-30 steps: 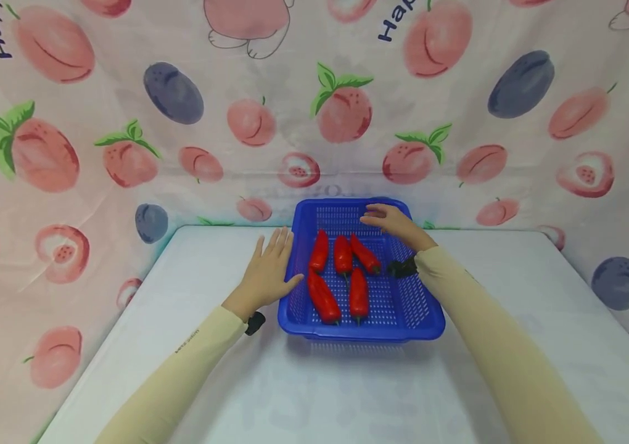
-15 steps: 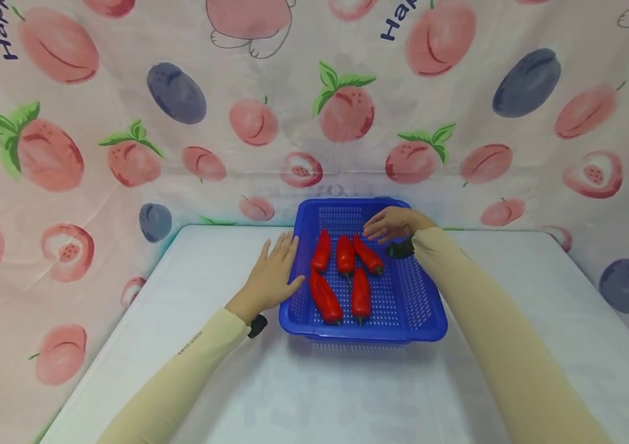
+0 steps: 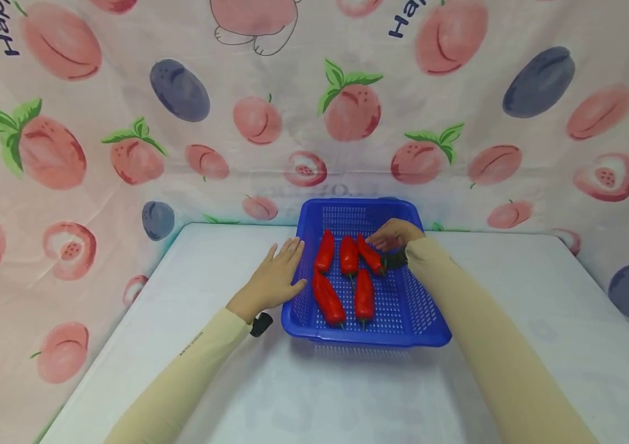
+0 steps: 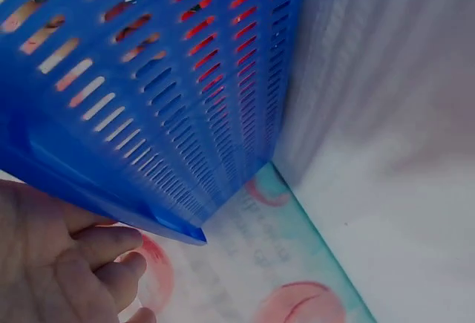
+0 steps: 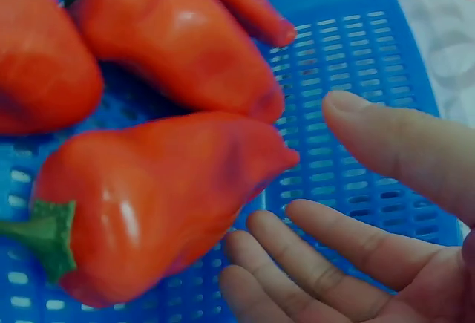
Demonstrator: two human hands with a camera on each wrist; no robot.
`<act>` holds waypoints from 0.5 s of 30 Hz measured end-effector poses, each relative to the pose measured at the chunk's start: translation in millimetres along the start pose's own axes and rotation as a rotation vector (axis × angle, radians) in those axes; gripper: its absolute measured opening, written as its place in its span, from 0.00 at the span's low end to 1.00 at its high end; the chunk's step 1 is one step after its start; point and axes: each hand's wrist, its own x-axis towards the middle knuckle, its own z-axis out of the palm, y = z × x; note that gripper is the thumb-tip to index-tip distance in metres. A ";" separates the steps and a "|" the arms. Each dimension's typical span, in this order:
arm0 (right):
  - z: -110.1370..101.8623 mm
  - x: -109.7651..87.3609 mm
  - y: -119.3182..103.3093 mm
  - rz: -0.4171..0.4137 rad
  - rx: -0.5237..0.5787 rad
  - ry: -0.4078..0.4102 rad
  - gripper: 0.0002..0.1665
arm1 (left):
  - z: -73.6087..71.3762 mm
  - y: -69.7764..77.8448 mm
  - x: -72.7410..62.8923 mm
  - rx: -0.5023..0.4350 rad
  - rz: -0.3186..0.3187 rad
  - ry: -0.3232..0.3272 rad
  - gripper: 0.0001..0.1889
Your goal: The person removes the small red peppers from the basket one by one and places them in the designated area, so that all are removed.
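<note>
Several red peppers (image 3: 364, 296) with green stems lie in a blue plastic basket (image 3: 348, 336) with slotted walls. My left hand (image 3: 272, 277) rests flat along the basket's left rim, fingers straight; in the left wrist view its fingers (image 4: 111, 252) lie beside the rim. My right hand (image 3: 394, 234) is inside the basket, beside the right-hand pepper of the far row. In the right wrist view, that pepper (image 5: 156, 197) lies just beyond the fingertips, with thumb (image 5: 393, 134) and fingers spread apart and nothing between them.
The basket stands on a white table (image 3: 237, 382), near its back edge. Behind it hangs a fruit-print cloth (image 3: 198, 203), which also runs along the table's sides.
My right hand has come down from above the far part of the basket to the right-hand pepper. The left hand has stayed at the left rim.
</note>
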 end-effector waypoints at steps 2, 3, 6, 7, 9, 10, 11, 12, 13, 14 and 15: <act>-9.7 19.9 14.4 -0.003 0.044 -0.038 0.40 | -1.3 0.6 0.3 0.001 -0.001 0.002 0.40; -4.1 8.9 7.6 0.005 0.031 -0.030 0.39 | -1.2 0.1 0.9 0.013 -0.007 0.005 0.40; -3.8 20.2 13.0 0.042 -0.022 0.006 0.33 | -0.1 -2.6 2.2 0.067 -0.037 0.000 0.42; 0.1 14.9 8.9 0.055 -0.048 0.009 0.30 | 0.1 -3.3 2.7 0.085 -0.055 -0.012 0.42; 5.6 15.7 9.4 0.080 -0.107 0.062 0.28 | 1.6 -5.3 3.2 0.097 -0.073 -0.013 0.42; 0.2 33.8 21.3 0.078 -0.107 0.068 0.27 | 2.2 -5.7 3.0 0.094 -0.081 -0.013 0.42; -5.8 51.7 33.0 0.084 -0.109 0.068 0.26 | 2.9 -5.7 2.8 0.090 -0.087 -0.010 0.42; -0.8 42.4 28.8 0.072 -0.122 0.059 0.26 | 4.0 -5.8 3.0 0.083 -0.094 -0.004 0.42; 7.5 24.8 20.7 0.073 -0.119 0.066 0.25 | 5.0 -5.6 3.0 0.078 -0.100 0.002 0.42; 11.1 20.7 18.9 0.087 -0.121 0.078 0.26 | 6.0 -5.2 3.2 0.071 -0.106 0.011 0.42; 13.5 18.6 17.9 0.101 -0.119 0.076 0.27 | 6.9 -4.6 3.4 0.062 -0.111 0.020 0.41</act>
